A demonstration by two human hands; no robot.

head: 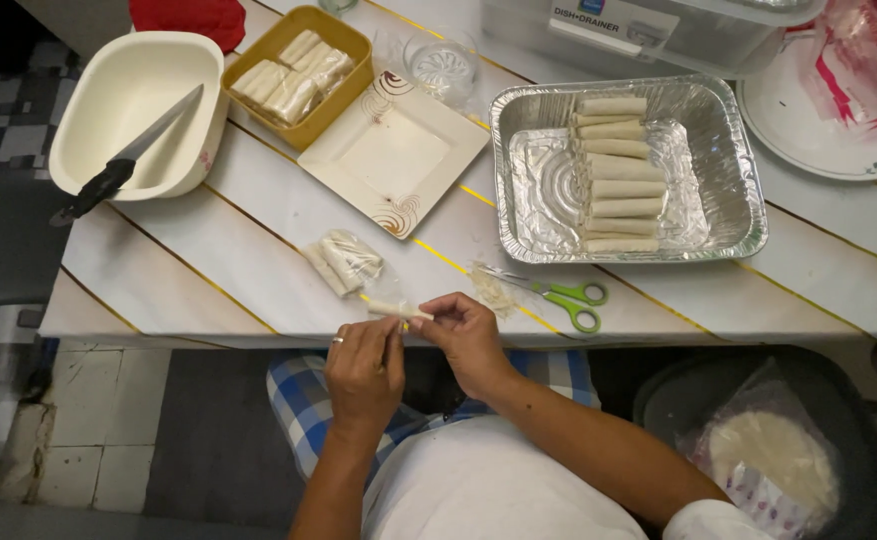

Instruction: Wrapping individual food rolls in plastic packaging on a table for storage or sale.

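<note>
Both my hands meet at the table's front edge on one pale cheese stick [396, 310]. My left hand [363, 372], with a ring on one finger, pinches it from below. My right hand [466, 335] grips its right end with the fingertips. A small clear bag of more sticks [343, 262] lies just beyond my hands. Green-handled scissors [558, 293] lie to the right, next to a little heap of scraps [493, 290]. A foil tray [728, 170] further back holds a column of rolled wrappers [613, 175].
A square white plate [393, 155] sits mid-table, with a yellow tub of wrapped sticks [298, 75] and a glass [441, 62] behind it. A white basin [133, 100] with a black-handled knife [128, 160] stands at left. A bag of round wrappers [773, 455] rests at lower right.
</note>
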